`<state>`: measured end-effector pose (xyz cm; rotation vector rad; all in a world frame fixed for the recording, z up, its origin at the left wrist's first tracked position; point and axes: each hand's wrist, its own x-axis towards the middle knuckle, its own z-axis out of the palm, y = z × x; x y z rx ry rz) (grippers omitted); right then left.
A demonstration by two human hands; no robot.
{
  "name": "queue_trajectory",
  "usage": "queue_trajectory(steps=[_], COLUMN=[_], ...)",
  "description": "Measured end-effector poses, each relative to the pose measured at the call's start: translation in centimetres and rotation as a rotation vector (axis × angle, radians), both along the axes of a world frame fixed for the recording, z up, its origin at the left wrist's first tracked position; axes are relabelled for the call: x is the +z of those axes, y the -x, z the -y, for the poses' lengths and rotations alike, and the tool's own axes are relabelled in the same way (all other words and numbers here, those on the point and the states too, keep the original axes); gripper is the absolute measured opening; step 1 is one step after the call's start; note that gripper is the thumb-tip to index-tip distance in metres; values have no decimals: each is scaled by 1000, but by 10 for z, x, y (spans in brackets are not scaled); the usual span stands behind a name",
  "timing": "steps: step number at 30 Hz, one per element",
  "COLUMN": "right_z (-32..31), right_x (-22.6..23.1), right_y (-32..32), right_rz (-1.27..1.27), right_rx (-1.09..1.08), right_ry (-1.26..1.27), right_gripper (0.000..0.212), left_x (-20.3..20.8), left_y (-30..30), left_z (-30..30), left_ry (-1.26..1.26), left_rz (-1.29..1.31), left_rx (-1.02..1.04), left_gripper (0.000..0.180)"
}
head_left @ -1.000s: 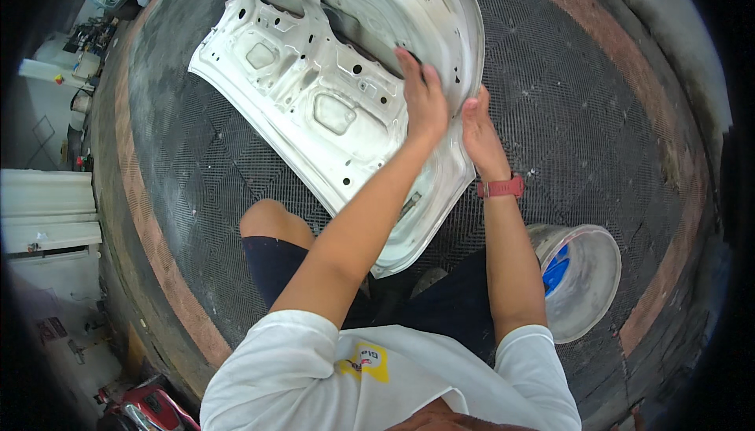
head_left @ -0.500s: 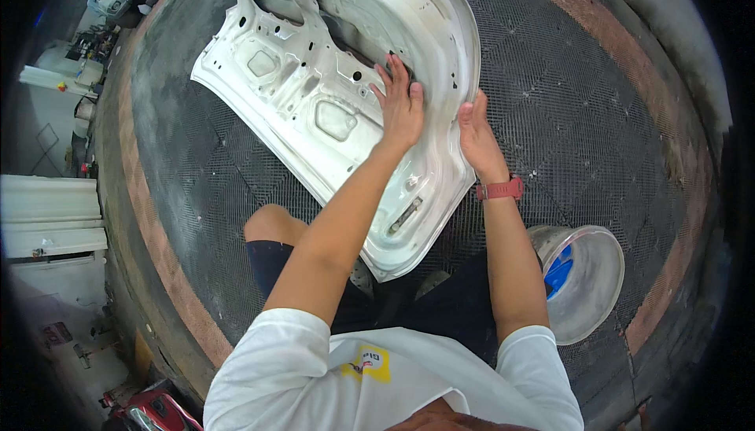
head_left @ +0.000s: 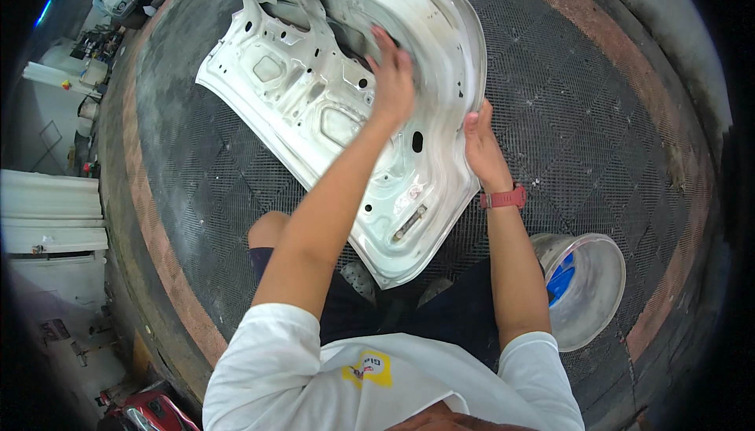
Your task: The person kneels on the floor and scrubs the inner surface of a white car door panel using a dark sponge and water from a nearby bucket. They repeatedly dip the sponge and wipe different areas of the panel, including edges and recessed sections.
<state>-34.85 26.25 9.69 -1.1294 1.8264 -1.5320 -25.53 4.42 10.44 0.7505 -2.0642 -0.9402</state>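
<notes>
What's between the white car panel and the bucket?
In the head view, black gridded floor borders the panel; then come dark shorts and the right forearm, overlapping the bucket.

left grip [head_left: 392, 85]: shifted forward, left | 1 black oval hole [head_left: 418, 141]: newly exposed

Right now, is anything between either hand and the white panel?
Nothing visible. The right hand is at the panel's right edge; the left hand is over its inner face. The bucket stands off to the right, clear of both.
</notes>
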Motion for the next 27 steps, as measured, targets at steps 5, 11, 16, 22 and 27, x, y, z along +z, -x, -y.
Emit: queue_trajectory(steps=[5,11,16,22,27], right_z=[-1,0,0,0,-2], right_x=[3,-2,-2,4,-1], right_y=[-7,0,-1,-7,-1], right_rz=[27,16,-3,68,214], right_rx=[-24,-5,-8,10,47], right_ry=[-34,-18,-6,-47,52], right_gripper=[92,94,91,93,101], left_x=[45,-5,46,88,-5], left_y=[19,21,29,37,20], left_z=[37,-75,-57,-52,-119], left_ry=[-180,-235,14,-177,-86], left_rz=[-244,-101,-263,-457,-199], left_rx=[128,43,-2,89,-6], left_gripper=[98,91,86,86,83])
